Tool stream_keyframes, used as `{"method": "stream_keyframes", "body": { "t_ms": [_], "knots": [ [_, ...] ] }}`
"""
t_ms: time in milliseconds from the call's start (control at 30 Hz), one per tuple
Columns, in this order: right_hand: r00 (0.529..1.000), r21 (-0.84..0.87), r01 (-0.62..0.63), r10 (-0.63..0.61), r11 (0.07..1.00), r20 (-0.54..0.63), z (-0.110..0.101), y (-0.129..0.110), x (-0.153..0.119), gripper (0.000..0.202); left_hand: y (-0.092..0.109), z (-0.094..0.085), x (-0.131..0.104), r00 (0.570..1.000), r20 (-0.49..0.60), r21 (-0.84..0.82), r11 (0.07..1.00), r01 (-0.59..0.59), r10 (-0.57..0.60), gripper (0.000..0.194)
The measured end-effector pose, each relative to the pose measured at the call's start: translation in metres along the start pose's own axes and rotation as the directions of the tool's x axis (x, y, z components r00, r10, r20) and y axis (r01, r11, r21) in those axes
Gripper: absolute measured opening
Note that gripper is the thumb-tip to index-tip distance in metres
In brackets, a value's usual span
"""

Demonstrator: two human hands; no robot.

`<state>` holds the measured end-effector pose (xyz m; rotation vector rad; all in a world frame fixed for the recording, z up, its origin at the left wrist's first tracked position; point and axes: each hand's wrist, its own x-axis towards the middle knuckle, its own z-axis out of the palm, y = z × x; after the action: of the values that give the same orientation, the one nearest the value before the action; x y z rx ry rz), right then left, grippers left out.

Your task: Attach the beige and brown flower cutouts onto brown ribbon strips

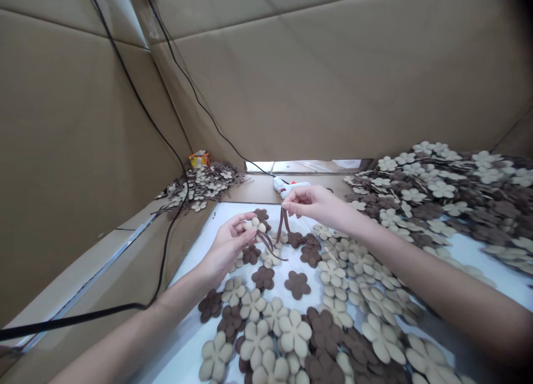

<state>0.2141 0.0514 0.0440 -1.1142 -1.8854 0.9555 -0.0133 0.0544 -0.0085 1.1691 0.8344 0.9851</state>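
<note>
My left hand (228, 246) pinches a cream flower (255, 225) with thin brown strips trailing from it to the right. Just right of it, my right hand (303, 202) holds a folded brown strip (283, 223) between thumb and fingertips, its ends hanging down. Below both hands, brown flowers (297, 284) and cream flowers (295, 332) lie scattered over a white board (189, 267). Behind my right hand is a white glue gun (280, 185), partly hidden by the fingers.
A large heap of cream and brown flowers (441, 189) rises at the right. Finished-looking flowers with strips (204, 182) are piled at the back left beside an orange packet (199, 160). A black cable (169, 228) runs down the left; cardboard walls (333, 84) enclose the workspace.
</note>
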Motion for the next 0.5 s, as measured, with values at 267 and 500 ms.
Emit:
{"method": "stream_keyframes", "body": {
  "t_ms": [267,500],
  "knots": [
    [1.0,-0.052,-0.017,0.019,0.999,0.025,-0.001,-0.003,0.0,0.024,-0.002,0.003,-0.002,0.997,0.039,-0.013,0.998,-0.062,0.062,0.041],
    [0.999,-0.047,-0.003,0.005,0.999,0.037,-0.005,-0.003,-0.001,0.025,0.014,0.007,-0.013,0.986,0.113,-0.09,0.989,-0.115,0.125,0.036]
  ]
}}
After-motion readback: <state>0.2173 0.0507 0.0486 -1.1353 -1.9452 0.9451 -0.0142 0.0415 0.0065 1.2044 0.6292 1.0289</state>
